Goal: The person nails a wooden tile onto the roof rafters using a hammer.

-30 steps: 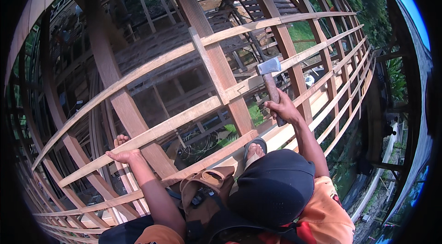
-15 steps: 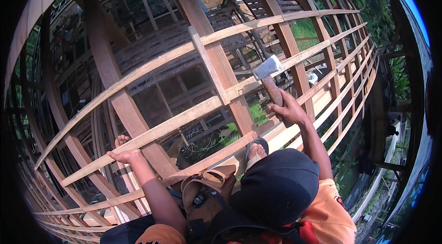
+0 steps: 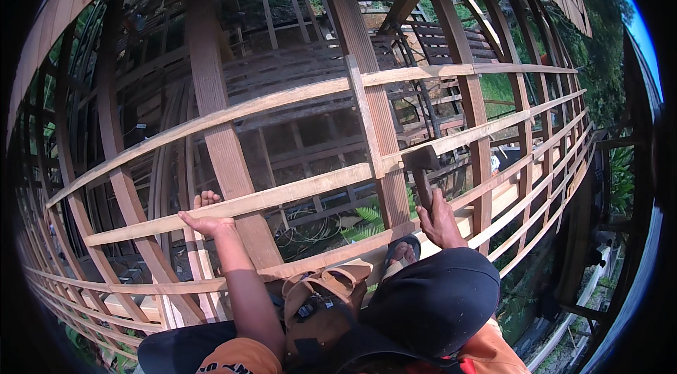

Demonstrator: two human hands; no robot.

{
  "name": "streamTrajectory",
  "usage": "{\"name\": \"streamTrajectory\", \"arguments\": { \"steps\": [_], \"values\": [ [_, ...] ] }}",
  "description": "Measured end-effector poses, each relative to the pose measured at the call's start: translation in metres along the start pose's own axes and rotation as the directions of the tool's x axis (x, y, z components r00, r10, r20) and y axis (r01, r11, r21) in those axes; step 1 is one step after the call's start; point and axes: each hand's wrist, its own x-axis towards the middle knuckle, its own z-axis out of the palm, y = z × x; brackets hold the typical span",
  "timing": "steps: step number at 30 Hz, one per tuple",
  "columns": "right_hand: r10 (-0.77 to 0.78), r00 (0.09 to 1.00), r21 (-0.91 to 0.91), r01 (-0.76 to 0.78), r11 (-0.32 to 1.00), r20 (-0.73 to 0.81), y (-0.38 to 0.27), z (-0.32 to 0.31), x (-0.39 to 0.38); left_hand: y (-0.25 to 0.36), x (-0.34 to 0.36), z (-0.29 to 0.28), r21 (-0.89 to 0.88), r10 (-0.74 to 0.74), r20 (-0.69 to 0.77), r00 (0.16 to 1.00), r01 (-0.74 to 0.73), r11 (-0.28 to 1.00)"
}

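Observation:
My left hand (image 3: pixel 208 220) is cupped around a pale wooden batten (image 3: pixel 303 189) from below, thumb in front and fingertips showing above its upper edge. In my right hand (image 3: pixel 441 222) is the handle of a hatchet (image 3: pixel 421 157) with a dark metal head. The head is beside the batten's joint, at a thick brown upright post (image 3: pixel 390 194). I cannot tell whether it touches the wood. A short upright wooden strip (image 3: pixel 364 113) stands against that post, between this batten and the upper batten (image 3: pixel 282 97).
More posts (image 3: pixel 247 222) and battens run to both sides. A tan tool pouch (image 3: pixel 317 317) hangs at my waist. My sandalled foot (image 3: pixel 402 254) rests by a lower rail (image 3: pixel 338 255). Behind the frame are stacked timber, cables (image 3: pixel 310 226) and ferns (image 3: pixel 370 222).
My right hand has swung the hatchet down and closer to the post. The view has shifted, so the frame appears lower and further right. My left hand keeps its hold on the batten.

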Motion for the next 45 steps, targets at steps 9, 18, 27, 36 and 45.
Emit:
{"name": "streamTrajectory", "arguments": {
  "steps": [9,18,27,36,45],
  "values": [
    [0.001,0.997,0.09,0.005,0.996,-0.073,-0.044,-0.016,-0.006,0.006,0.0,0.0,-0.012,0.001,-0.014,1.0,-0.001,1.0],
    [0.047,0.981,0.253,0.002,0.967,-0.189,-0.072,-0.039,-0.01,0.003,0.013,-0.011,-0.009,0.025,0.009,1.0,-0.025,1.0],
    [0.01,0.606,0.494,0.639,0.589,-0.795,-0.087,-0.048,-0.009,-0.018,0.012,-0.007,-0.017,-0.018,0.002,1.0,0.018,1.0],
    [0.185,0.897,0.494,0.042,0.868,-0.401,-0.064,-0.042,-0.018,0.006,0.027,-0.019,0.002,0.053,0.013,0.998,-0.054,0.999],
    [0.027,0.981,0.127,-0.002,0.992,-0.192,0.0,0.045,-0.012,-0.006,0.015,-0.013,0.031,0.031,0.027,0.999,-0.032,0.999]
  ]
}}
